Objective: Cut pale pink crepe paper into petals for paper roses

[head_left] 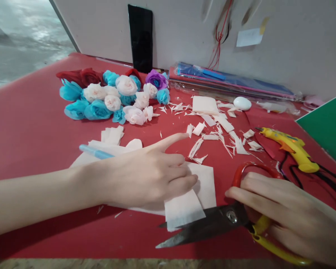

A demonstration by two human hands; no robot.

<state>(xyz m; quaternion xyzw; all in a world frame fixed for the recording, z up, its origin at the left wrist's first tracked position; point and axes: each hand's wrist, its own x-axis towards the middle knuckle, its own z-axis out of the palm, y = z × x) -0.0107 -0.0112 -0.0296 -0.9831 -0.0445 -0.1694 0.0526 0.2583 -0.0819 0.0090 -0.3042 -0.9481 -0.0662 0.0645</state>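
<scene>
My left hand (162, 175) lies over white paper sheets (205, 177), its index finger stretched out and the other fingers curled onto a small piece of white crepe paper (181, 213). That piece sticks out below the hand and reaches in between the blades of the scissors (209, 222). My right hand (285, 213) grips the scissors by their red and yellow handles, blades slightly apart and pointing left. Partly under my left wrist is a light blue pen (95, 151), and a small stack of cut paper (112, 135) lies behind it.
Crepe paper flowers (127, 85) in several colours sit at the back left. Paper scraps (224, 123) are strewn beyond my hands. A yellow glue gun (288, 144) with a black cable lies at right. Wrapped paper (229, 80) and a phone (141, 37) rest by the wall.
</scene>
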